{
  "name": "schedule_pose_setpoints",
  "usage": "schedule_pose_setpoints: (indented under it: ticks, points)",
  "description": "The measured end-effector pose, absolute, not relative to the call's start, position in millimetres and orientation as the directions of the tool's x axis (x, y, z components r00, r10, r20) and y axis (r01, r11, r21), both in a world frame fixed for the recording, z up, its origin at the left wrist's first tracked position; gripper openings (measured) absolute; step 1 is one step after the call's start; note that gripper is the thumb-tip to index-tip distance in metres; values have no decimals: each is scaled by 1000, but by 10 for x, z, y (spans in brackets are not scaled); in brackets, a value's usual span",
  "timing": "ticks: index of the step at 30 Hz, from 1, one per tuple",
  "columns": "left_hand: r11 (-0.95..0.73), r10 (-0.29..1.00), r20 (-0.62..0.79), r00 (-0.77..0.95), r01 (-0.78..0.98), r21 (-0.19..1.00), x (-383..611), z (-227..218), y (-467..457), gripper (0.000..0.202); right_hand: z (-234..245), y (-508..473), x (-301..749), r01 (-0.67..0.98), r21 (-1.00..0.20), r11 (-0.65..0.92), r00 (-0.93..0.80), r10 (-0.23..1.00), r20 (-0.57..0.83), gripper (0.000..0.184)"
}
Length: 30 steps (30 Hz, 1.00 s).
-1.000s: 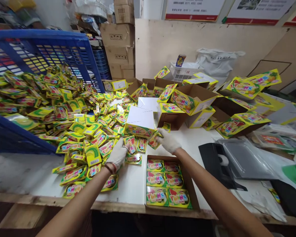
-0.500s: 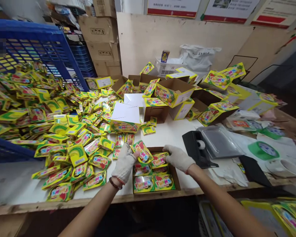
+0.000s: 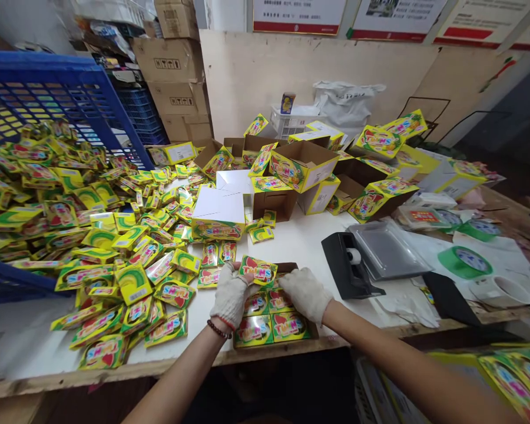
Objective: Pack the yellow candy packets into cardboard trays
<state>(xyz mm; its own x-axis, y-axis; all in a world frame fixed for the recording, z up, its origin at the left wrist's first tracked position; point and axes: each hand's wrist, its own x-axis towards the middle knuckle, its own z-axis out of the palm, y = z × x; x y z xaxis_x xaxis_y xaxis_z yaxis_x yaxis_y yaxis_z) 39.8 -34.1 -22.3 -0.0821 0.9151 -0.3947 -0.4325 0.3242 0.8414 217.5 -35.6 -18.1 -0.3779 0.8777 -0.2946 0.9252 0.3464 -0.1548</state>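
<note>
Both my hands wear white knit gloves. My left hand (image 3: pixel 230 295) grips a yellow-green candy packet (image 3: pixel 258 270) by its left edge, holding it flat over the far end of a shallow brown cardboard tray (image 3: pixel 314 331). My right hand (image 3: pixel 306 293) rests palm down on the packets inside that tray, fingers curled near the held packet's right edge. The tray stands at the table's front edge with rows of like packets (image 3: pixel 271 318) lying face up in it.
A big heap of loose packets (image 3: pixel 101 235) spills from a tilted blue crate (image 3: pixel 48 100) on the left. Open printed cartons (image 3: pixel 302 168) stand behind. A black tape dispenser (image 3: pixel 348 268), a grey tray and green tape rolls (image 3: pixel 463 262) lie to the right.
Both hands came back from the pile to the tray at the table's front. My left hand carried a packet over and lowered it flatter above the tray; my right hand moved onto the packed rows.
</note>
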Motion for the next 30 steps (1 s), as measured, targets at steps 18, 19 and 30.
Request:
schedule_pose_setpoints:
  ticks: [18,19,30]
  points:
    - [-566,825,301,479,683,463,636,-524,-411,23,-92,61,2241,970,-182,162,-205,946,-252,25]
    - [-555,832,283,477,700,450,672,-508,-398,22,-87,70,2251,968,-184,171,-214,945,-248,25]
    - [-623,774,104,624,724,294,760,-543,-324,22,-299,14,2417,949,-223,222,-268,942,-202,25]
